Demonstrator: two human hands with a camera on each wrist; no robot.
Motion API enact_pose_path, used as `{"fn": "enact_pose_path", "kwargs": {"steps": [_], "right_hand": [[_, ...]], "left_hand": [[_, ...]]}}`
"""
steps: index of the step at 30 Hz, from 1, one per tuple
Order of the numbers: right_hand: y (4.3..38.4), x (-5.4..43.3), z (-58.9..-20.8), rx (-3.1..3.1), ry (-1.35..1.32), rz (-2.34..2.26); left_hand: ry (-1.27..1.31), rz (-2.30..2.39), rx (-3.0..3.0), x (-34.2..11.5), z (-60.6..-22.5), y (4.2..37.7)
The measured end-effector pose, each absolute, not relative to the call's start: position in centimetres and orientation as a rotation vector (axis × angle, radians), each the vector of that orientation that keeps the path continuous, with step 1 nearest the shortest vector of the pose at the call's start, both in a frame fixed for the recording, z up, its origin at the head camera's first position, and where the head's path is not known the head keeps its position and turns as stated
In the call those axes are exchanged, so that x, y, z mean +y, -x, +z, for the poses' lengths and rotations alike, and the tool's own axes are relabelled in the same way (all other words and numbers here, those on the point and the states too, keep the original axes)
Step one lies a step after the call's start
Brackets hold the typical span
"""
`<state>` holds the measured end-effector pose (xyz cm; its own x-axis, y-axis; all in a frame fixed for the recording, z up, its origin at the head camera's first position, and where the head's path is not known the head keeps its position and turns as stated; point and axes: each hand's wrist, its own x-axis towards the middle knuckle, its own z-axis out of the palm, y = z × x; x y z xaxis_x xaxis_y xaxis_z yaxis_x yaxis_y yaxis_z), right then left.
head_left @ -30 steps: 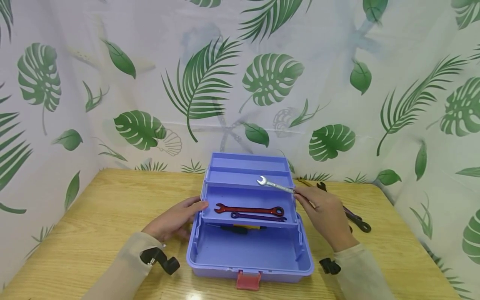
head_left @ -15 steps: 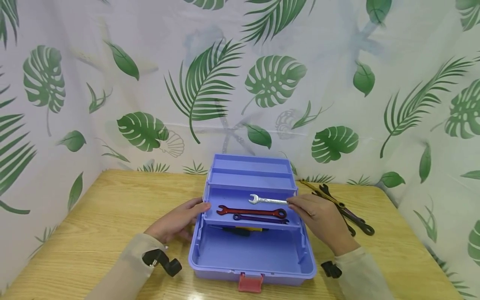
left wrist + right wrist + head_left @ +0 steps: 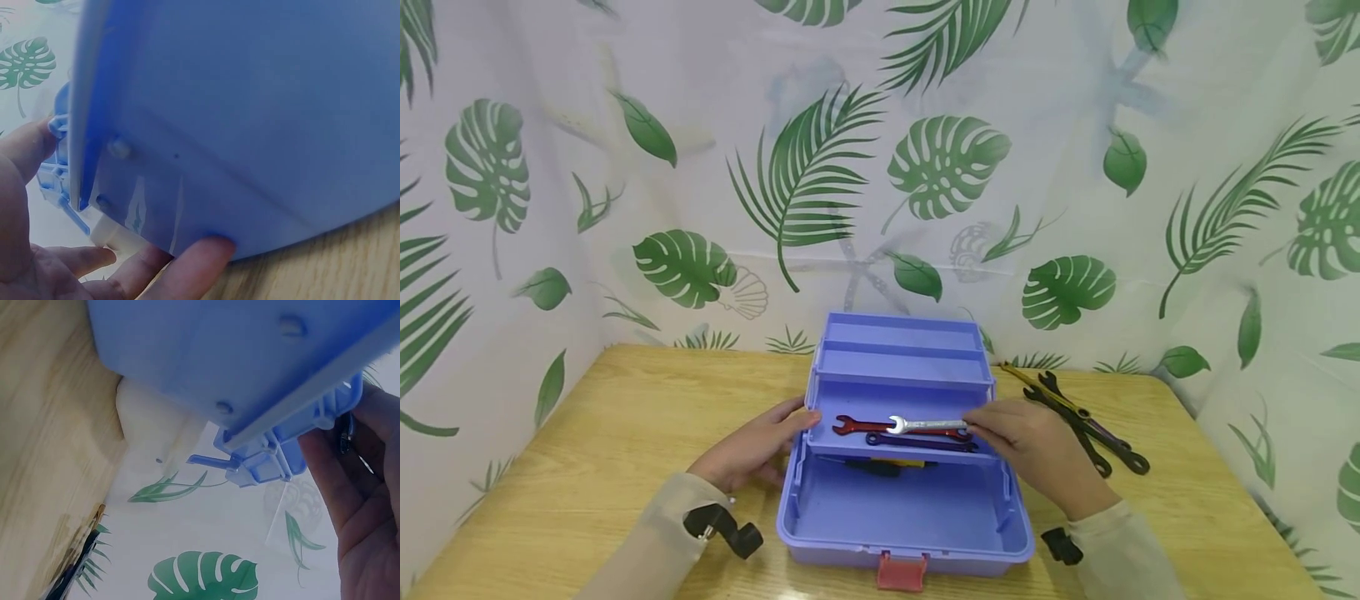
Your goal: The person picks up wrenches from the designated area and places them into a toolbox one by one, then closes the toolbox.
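Note:
My right hand pinches a silver combination wrench by its right end, with the open-ended head pointing left. This wrench overlaps a red wrench in the lower tray of a blue-purple toolbox; whether they touch cannot be told. Just in front of the red one lies a small purple wrench. At the toolbox's left side, my left hand holds on, its thumb over the tray edge. Its fingertips meet the outer wall.
Several wrenches, yellow, black and purple, lie in a pile on the wooden table to the right. Tools with black and yellow parts show beneath the raised tray. A leaf-patterned cloth hangs behind the table.
My right hand has lowered the silver wrench and moved it slightly left, from above the rear of the trays to over the red wrench. My left hand stays at the toolbox's side.

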<state>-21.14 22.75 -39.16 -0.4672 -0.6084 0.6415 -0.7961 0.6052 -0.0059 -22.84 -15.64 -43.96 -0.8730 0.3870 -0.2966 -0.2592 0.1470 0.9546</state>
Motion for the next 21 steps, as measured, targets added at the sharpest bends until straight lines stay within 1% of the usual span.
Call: {"fn": "enact_pose_path", "kwargs": {"steps": [12,21], "right_hand": [[21.2,21.5,-39.6,-2.385,-1.111,0.378],[21.1,19.9,-38.7,-2.471,-1.075,0.302]], "left_hand": [[-0.136,1.783,1.929,-15.6,-43.9,22.7],[-0.134,1.791,1.927,-15.7,-43.9,22.7]]}}
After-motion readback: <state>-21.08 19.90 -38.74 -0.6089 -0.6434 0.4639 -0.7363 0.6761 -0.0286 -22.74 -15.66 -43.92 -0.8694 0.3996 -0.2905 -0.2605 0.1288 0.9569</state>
